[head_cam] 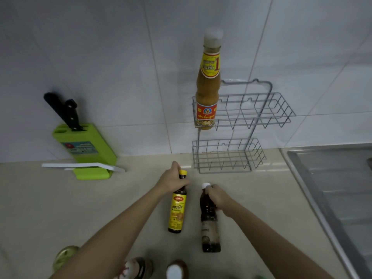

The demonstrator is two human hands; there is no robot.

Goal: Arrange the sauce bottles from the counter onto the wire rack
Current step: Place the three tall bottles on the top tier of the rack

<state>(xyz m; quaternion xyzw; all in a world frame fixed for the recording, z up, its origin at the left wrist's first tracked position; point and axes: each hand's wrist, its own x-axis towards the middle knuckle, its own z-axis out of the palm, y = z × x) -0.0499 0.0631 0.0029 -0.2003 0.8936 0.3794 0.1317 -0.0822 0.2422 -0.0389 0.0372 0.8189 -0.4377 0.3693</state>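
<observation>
A two-tier wire rack (259,109) hangs on the tiled wall above the counter. A tall bottle of yellow-orange sauce (207,83) stands at the left end of its upper basket; the lower basket (227,156) holds nothing. On the counter, my left hand (171,179) grips the neck of a dark bottle with a yellow label and yellow cap (178,208). Beside it, my right hand (218,196) grips the neck of a dark brown bottle with a white cap (209,224). Both bottles stand upright on the counter.
A green knife block (86,148) with black-handled knives stands at the back left, a white strip in front of it. A steel sink (332,188) fills the right side. More bottles and a jar (64,256) sit at the counter's near edge, partly cut off.
</observation>
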